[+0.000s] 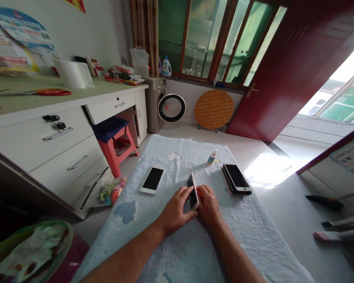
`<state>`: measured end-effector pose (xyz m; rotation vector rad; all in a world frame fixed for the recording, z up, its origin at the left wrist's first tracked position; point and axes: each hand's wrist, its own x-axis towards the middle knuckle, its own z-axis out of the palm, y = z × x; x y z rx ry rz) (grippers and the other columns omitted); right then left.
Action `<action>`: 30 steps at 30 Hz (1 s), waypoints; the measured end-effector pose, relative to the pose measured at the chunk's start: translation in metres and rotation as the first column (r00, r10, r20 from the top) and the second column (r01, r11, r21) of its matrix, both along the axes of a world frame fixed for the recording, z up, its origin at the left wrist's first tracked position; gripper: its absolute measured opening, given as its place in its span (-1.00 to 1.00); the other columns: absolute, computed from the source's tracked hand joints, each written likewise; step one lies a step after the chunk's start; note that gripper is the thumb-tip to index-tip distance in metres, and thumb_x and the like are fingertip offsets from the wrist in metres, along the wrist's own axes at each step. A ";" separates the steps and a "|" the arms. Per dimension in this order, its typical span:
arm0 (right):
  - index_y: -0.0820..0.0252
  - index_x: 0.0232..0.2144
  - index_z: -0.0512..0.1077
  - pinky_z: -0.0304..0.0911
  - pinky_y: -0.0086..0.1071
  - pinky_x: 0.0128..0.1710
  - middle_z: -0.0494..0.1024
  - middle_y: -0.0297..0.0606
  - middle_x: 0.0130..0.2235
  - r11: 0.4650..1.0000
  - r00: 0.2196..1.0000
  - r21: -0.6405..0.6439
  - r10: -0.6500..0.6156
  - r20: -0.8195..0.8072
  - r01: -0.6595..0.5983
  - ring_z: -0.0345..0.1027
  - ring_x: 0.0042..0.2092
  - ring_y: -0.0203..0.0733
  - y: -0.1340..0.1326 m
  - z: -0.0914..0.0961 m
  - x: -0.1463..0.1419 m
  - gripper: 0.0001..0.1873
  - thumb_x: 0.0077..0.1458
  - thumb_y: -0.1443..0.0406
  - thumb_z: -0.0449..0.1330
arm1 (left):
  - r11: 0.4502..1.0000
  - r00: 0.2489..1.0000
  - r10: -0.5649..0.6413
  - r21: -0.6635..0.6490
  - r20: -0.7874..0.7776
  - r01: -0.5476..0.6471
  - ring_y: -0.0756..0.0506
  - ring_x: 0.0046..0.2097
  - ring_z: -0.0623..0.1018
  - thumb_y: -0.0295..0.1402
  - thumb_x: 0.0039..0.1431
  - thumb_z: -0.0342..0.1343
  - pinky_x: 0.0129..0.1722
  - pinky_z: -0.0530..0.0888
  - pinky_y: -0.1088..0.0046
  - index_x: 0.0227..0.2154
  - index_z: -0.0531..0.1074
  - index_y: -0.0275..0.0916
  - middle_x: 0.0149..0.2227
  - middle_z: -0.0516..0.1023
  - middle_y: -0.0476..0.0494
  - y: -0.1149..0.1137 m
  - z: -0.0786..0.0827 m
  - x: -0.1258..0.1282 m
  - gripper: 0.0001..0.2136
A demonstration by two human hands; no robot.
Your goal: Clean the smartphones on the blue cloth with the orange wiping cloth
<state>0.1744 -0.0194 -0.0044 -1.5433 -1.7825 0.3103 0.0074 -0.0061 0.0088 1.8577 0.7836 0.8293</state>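
Both forearms reach forward, left hand and right hand side by side, fingers gripping.

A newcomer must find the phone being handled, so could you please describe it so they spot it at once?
On the pale blue cloth, look at the middle, where the left hand and right hand meet. Between them the raised phone stands on its long edge, whereas the white phone to its left and the stack of phones to its right lie flat.
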 end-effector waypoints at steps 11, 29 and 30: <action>0.10 -0.18 0.52 0.17 -0.36 -0.16 0.44 -0.23 -0.23 0.994 0.995 0.089 -0.074 0.071 0.068 0.23 -0.18 -0.17 -0.002 0.002 0.001 -0.72 0.19 0.37 0.03 | 0.979 0.981 0.054 0.202 -0.184 -0.016 -0.28 0.25 0.24 -0.23 0.03 0.28 0.25 0.20 0.04 0.27 0.11 -0.11 0.23 0.25 -0.26 0.002 -0.015 0.001 -0.26; 0.09 -0.19 0.53 0.18 -0.34 -0.14 0.43 -0.23 -0.22 0.992 0.990 0.078 -0.110 0.089 0.103 0.22 -0.17 -0.17 -0.002 0.003 0.005 -0.67 0.15 0.42 0.02 | 0.868 0.874 0.316 0.485 -0.369 -0.109 -0.25 -0.02 0.45 -0.22 0.09 0.18 0.02 0.39 0.16 0.03 0.31 -0.23 -0.03 0.44 -0.23 -0.001 -0.013 0.012 -0.55; 0.09 -0.19 0.53 0.18 -0.34 -0.14 0.43 -0.23 -0.22 0.991 0.989 0.078 -0.113 0.093 0.106 0.22 -0.17 -0.17 -0.001 0.003 0.006 -0.66 0.14 0.43 0.01 | 0.871 0.867 0.319 0.479 -0.383 -0.109 -0.23 -0.04 0.46 -0.28 0.08 0.17 0.01 0.39 0.19 0.00 0.32 -0.22 -0.06 0.45 -0.20 -0.002 -0.012 0.012 -0.59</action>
